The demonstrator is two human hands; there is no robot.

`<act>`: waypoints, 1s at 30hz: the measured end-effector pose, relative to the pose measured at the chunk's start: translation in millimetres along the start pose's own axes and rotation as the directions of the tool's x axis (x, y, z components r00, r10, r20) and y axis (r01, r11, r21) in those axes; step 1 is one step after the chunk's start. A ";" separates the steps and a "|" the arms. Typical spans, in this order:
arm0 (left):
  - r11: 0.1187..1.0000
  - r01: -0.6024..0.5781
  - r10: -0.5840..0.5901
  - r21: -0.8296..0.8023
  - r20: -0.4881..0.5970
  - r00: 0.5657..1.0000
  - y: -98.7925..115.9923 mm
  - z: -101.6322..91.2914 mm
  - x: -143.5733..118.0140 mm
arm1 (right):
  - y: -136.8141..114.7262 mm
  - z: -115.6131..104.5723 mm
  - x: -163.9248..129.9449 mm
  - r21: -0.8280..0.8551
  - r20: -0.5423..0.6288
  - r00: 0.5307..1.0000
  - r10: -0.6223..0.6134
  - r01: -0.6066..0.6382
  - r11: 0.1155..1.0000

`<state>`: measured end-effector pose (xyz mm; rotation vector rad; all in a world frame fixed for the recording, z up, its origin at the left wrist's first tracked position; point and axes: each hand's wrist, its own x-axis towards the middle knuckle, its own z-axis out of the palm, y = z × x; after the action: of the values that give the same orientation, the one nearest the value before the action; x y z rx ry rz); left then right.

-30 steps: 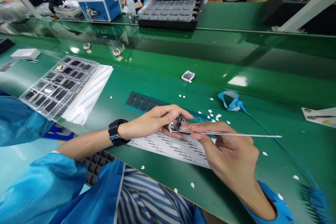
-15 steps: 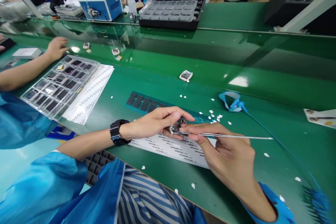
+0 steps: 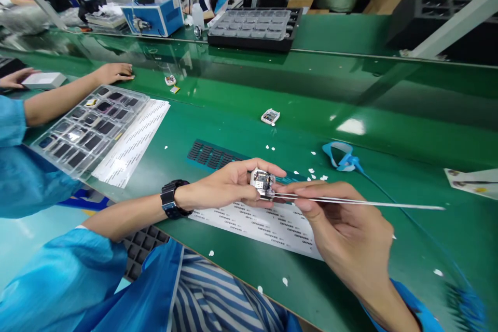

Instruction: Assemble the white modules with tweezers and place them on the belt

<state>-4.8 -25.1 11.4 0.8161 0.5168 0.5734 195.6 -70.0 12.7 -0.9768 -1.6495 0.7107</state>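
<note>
My left hand (image 3: 229,184), with a black watch on its wrist, is closed around a small white watch-like case (image 3: 263,183). A circuit board shows in the case's open face, which is turned up toward me. My right hand (image 3: 346,223) pinches a pair of thin metal tweezers (image 3: 361,202), their tips at the lower right edge of the case. Beneath both hands lies a white printed sheet (image 3: 252,225). Just behind them is a teal sheet with rows of black stickers (image 3: 212,154). Another open white case (image 3: 270,116) rests farther back on the green bench.
A co-worker's hand (image 3: 114,72) reaches past a clear compartment tray (image 3: 83,132) at left. A blue wrist strap (image 3: 340,156) with its cord lies at right. White paper bits (image 3: 311,171) are scattered about. A blue box (image 3: 153,14) and black tray (image 3: 252,41) stand on the shelf.
The case in my left hand has turned so its circuit board faces up. My right hand and the tweezers have shifted slightly right. The co-worker's hand has moved right, over where another case lay.
</note>
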 end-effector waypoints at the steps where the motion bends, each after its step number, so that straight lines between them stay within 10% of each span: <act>1: 1.000 0.001 -0.001 -0.003 0.007 1.000 0.5 0.1 -0.4 | 0.1 -1.1 0.8 0.015 -0.005 1.000 0.003 -0.003 1.000; 30: 1.000 0.010 -0.009 0.017 -0.024 1.000 3.5 0.4 -0.7 | -0.9 -6.2 1.4 -0.090 0.105 0.990 -0.097 0.107 0.990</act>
<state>-6.0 -23.8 14.5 0.8235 0.5474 0.5710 201.1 -69.3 15.8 -0.9290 -1.8228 0.6253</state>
